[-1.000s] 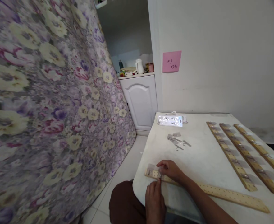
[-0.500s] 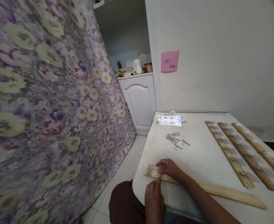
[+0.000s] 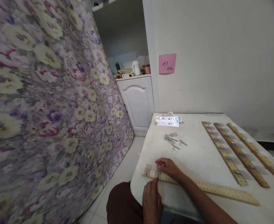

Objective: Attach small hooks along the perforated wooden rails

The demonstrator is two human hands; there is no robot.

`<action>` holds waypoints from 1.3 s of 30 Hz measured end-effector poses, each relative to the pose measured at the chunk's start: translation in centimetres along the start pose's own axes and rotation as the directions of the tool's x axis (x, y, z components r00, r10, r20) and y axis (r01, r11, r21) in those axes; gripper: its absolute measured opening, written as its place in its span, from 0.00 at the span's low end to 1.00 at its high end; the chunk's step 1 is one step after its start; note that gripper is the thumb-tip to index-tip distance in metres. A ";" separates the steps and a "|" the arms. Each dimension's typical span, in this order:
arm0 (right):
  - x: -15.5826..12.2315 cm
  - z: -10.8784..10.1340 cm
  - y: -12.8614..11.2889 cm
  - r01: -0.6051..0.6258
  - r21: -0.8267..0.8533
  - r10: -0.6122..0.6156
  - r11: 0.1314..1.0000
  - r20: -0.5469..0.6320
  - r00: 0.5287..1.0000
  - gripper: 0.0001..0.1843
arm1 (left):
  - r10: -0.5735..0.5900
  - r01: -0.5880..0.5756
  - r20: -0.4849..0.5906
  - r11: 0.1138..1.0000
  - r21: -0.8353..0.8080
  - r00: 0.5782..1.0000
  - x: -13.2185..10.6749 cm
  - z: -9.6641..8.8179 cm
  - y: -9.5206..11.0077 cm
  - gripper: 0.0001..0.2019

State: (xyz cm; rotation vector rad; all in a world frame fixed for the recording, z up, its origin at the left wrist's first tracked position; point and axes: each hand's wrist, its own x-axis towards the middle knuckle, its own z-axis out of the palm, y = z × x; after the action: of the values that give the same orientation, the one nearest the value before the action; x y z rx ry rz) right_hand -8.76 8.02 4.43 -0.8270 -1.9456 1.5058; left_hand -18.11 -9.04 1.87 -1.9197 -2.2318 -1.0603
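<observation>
A pale wooden strip with rows of small holes (image 3: 225,192) lies along the near side of the table. Near its left end is a metal hook on a clear backing (image 3: 148,170). Another small hook with a clear backing (image 3: 157,175) sits just to its right. My left hand (image 3: 151,200) comes from below, its extended index fingertip against this second hook; a grip around it cannot be made out. Above the strip, my right hand (image 3: 168,167) is loosely curled, thumb and index slightly apart, close to the clear backing. Several loose hooks on clear backings (image 3: 174,141) lie farther back.
A clear hook package (image 3: 166,121) lies at the table's back left. To the right, three wooden strips (image 3: 223,151) carrying hooks lie side by side. The white table (image 3: 195,155) meets the wall behind. Left of it hang a floral curtain (image 3: 57,124) and stands a white cabinet (image 3: 138,101).
My right thumb and index have lifted slightly away from the second hook. My left fingertip stays at it, shifted slightly left. The whole view has moved a little.
</observation>
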 end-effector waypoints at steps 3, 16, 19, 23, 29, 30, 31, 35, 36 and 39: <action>-0.4 -0.5 -0.4 0.009 -0.092 -0.015 0.996 -0.059 0.998 0.16 | 0.020 -0.020 -0.023 1.000 -0.022 1.000 0.0 -0.1 -0.2 0.20; 0.3 -10.4 2.6 -0.250 -0.302 0.021 0.920 -0.600 0.800 0.14 | 0.271 -0.285 -0.225 0.958 -0.032 0.936 -0.5 2.6 -2.0 0.12; 1.4 -10.9 2.7 -0.308 -0.346 0.049 0.886 -0.591 0.805 0.12 | 0.233 -0.257 -0.251 0.964 -0.064 0.939 -0.6 3.1 -2.0 0.12; 1.5 -11.1 2.2 -0.319 -0.377 0.052 0.870 -0.573 0.818 0.09 | 0.190 -0.219 -0.233 0.970 -0.105 0.954 -0.6 2.5 -1.5 0.12; -1.8 -11.4 0.4 -0.227 -0.263 0.094 0.937 -0.438 0.894 0.04 | 0.301 -0.324 -0.159 0.935 -0.144 0.940 -0.6 1.0 1.0 0.15; -2.5 -11.4 0.0 -0.194 -0.204 0.102 0.959 -0.389 0.915 0.04 | 0.307 -0.328 -0.131 0.925 -0.191 0.943 -0.5 0.7 1.8 0.15; -3.2 -11.3 -0.4 -0.166 -0.148 0.106 0.975 -0.346 0.932 0.05 | 0.300 -0.314 -0.093 0.915 -0.253 0.949 -0.4 0.5 2.8 0.14; -5.7 -10.9 -1.8 -0.110 -0.013 0.104 0.994 -0.238 0.966 0.10 | 0.062 -0.029 0.059 0.892 -0.451 0.996 0.8 -0.5 7.0 0.10; -6.2 -10.7 -2.1 -0.097 0.007 0.096 0.995 -0.216 0.972 0.11 | -0.017 0.050 0.073 0.879 -0.475 0.997 1.2 -0.7 7.9 0.09; -7.7 -9.8 -3.1 -0.070 0.061 0.078 0.996 -0.144 0.986 0.12 | -0.203 0.230 0.110 0.815 -0.532 0.973 2.6 -0.8 9.8 0.17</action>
State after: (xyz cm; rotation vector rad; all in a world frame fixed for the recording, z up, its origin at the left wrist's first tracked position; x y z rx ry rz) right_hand 3.12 8.00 9.31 -0.9667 -1.7762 1.4908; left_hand -10.50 -6.99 8.29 -1.8894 -2.4078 -1.8779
